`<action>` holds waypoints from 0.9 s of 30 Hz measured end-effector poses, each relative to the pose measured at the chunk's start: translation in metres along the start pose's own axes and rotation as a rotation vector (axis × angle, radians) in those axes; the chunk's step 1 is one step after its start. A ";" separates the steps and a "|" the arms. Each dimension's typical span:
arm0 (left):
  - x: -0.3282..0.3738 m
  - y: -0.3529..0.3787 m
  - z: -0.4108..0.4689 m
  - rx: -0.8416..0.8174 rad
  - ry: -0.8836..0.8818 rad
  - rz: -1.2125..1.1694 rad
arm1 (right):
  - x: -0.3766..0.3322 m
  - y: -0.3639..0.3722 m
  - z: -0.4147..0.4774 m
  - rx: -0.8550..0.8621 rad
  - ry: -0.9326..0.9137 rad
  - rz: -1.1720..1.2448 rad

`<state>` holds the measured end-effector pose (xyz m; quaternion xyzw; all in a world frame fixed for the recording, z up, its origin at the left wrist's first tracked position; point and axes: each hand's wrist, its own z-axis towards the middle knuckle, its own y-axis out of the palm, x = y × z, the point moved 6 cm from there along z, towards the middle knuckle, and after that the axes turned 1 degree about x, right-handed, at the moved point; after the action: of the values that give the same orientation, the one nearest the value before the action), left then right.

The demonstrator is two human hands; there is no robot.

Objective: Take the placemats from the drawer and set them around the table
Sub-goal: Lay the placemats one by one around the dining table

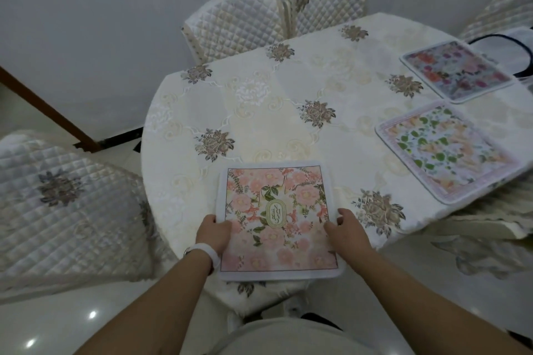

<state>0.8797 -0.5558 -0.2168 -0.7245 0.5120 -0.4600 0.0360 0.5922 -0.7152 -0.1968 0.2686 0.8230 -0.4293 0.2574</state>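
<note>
Both hands on the pink mat (278,220) at the table's (259,112) near edge: left hand (213,232) grips its left side, right hand (344,228) pinches its right side. Two more mats (450,150) lie far right.

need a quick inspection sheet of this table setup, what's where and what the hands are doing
surface: round table under a cream cloth with embroidered flowers
job's things: pink mat at the near edge, overhanging it; green-leaf mat at the right edge; red-flower mat further back on the right
clutter: clear bag with dark trim behind the red-flower mat
grippers: left hand on the pink mat's left edge, right hand on its right edge; white wristband on the left wrist
cables: nothing seen
surroundings: quilted chairs, one at left, two behind; glossy floor
</note>
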 end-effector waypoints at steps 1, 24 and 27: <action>0.001 -0.001 0.000 0.011 0.003 0.004 | 0.003 -0.001 0.006 -0.006 0.033 0.049; -0.080 -0.111 -0.086 0.362 -0.042 -0.404 | -0.105 0.101 -0.023 -0.317 -0.332 -0.011; -0.113 -0.142 -0.100 0.428 -0.065 -0.424 | -0.120 0.133 -0.050 -0.347 -0.379 -0.056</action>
<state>0.9041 -0.3592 -0.1563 -0.8055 0.2394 -0.5314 0.1074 0.7576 -0.6345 -0.1691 0.1121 0.8285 -0.3313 0.4373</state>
